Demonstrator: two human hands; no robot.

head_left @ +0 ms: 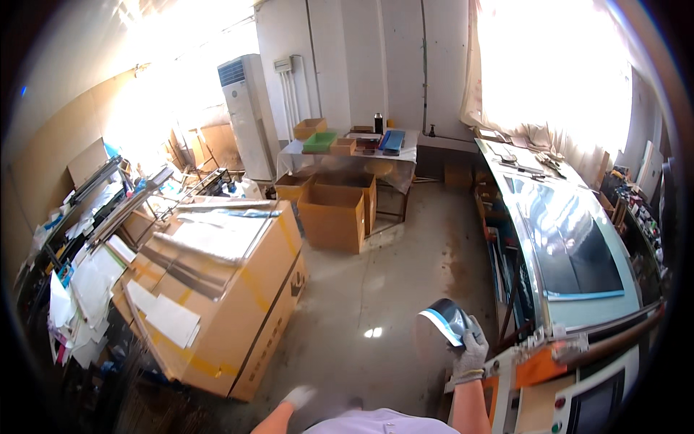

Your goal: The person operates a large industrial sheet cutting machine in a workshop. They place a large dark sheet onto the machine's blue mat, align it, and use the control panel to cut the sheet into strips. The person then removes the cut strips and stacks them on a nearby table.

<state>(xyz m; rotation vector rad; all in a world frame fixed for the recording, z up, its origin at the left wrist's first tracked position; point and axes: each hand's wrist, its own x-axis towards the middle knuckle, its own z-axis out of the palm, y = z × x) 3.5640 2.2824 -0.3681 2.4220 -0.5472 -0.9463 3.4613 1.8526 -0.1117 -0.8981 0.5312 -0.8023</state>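
Observation:
My right hand, in a grey knit glove, grips a dark glossy flexible sheet by its right side. The sheet bends in a curve, and a white and light-blue band runs along its lower edge. My left hand, in a pale glove, hangs low over the floor near a large cardboard box. Motion smears its fingers, and I see nothing in it. To the right, another dark sheet with a blue edge lies flat on a glass-topped table.
Paper and plastic sheets lie on the large box. Open cardboard cartons stand before a far table holding trays and a black flask. A machine with a control panel sits close at my right. Cluttered shelving lines the left.

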